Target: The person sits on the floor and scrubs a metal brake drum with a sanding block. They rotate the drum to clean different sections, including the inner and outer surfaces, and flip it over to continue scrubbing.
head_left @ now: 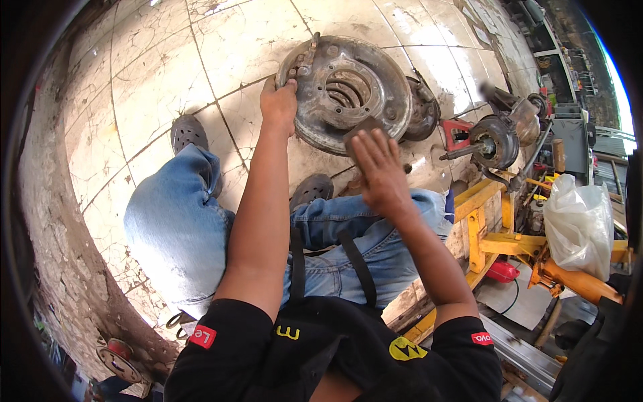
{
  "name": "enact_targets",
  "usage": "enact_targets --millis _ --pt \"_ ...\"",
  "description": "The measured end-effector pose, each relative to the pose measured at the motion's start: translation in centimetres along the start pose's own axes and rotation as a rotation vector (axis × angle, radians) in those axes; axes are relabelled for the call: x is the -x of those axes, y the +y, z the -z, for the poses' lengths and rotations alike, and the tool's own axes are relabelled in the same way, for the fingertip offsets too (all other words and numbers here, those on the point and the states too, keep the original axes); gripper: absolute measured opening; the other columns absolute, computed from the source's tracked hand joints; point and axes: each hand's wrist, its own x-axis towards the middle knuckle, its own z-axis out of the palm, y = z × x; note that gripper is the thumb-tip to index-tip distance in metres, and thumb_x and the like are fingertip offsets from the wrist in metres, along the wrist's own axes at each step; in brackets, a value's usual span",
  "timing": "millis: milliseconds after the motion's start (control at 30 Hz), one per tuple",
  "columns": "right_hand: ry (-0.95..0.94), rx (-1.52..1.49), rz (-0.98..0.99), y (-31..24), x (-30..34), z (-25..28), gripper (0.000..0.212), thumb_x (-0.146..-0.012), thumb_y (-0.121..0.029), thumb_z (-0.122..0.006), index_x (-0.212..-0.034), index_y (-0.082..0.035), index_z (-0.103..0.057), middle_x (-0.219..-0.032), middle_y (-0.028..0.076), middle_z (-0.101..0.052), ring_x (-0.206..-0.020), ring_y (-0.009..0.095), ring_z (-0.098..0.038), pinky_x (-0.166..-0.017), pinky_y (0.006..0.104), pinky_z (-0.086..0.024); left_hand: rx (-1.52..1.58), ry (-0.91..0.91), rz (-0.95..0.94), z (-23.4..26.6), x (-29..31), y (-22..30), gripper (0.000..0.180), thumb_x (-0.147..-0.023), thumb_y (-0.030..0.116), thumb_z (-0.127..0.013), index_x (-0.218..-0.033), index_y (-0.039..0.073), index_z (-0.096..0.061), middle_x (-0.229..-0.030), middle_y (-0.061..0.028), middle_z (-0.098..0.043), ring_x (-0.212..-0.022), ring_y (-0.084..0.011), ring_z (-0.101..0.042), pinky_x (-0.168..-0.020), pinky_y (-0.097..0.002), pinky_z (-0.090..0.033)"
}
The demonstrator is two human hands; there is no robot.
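Note:
A round, worn metal brake backing plate (pixel 390 75), with a wide centre hole and small bolt holes, is held up in front of me above the tiled floor. My left hand (pixel 278 107) grips its left rim, thumb on the face beside a small cylinder-like fitting (pixel 307 59) and fingers mostly hidden behind. At the plate's lower right edge, my right hand (pixel 383 171) presses a dark brown, flat block or pad (pixel 362 131) against the metal. Its exact kind I cannot make out. Through the centre hole, ringed metal shows behind the plate.
Another round metal part (pixel 423 110) lies behind the plate's right side. Farther right, an axle hub assembly (pixel 497 142) sits by a red stand (pixel 457 134). A yellow metal frame (pixel 477 234) with a clear plastic bag (pixel 579 224) stands close to my right.

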Motion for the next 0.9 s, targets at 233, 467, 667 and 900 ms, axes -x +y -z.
enact_targets --millis 233,467,667,900 --pt "0.018 0.056 -0.067 0.1 0.4 -0.8 0.076 -0.074 0.001 -0.055 -0.147 -0.006 -0.034 -0.155 0.015 -0.029 -0.145 0.038 -0.021 -0.117 0.0546 -0.015 -0.007 0.004 -0.009 -0.3 0.0 -0.2 0.038 -0.092 0.009 -0.058 -0.128 -0.003 -0.053 -0.114 -0.0172 -0.064 -0.097 -0.0238 -0.061 -0.085 -0.0357 -0.048" --pt "0.03 -0.003 -0.03 -0.6 0.6 -0.6 0.072 -0.077 -0.001 -0.056 -0.146 -0.007 -0.036 -0.153 0.011 -0.032 -0.144 0.034 -0.024 -0.117 0.0528 -0.017 0.018 -0.02 -0.027 -0.3 -0.3 -0.5 0.038 -0.092 0.01 -0.058 -0.128 -0.003 -0.054 -0.115 -0.0173 -0.064 -0.099 -0.0237 -0.061 -0.085 -0.0356 -0.048" --pt "0.042 0.02 -0.078 -1.4 0.4 -1.2 0.071 -0.08 -0.003 -0.054 -0.147 -0.005 -0.033 -0.154 0.013 -0.03 -0.145 0.034 -0.022 -0.117 0.0545 -0.014 -0.045 0.02 -0.005 -0.6 0.2 0.0 0.038 -0.092 0.009 -0.058 -0.128 -0.003 -0.054 -0.115 -0.0173 -0.064 -0.099 -0.0233 -0.061 -0.085 -0.0352 -0.048" --pt "-0.027 -0.007 0.019 -3.9 -0.1 -1.2 0.072 -0.08 -0.003 -0.052 -0.149 -0.004 -0.031 -0.155 0.015 -0.029 -0.146 0.033 -0.021 -0.118 0.0521 -0.012 0.025 -0.03 -0.024 0.3 -0.3 -0.3 0.039 -0.094 0.008 -0.056 -0.13 -0.004 -0.051 -0.118 -0.0177 -0.062 -0.1 -0.0243 -0.061 -0.084 -0.0361 -0.051"
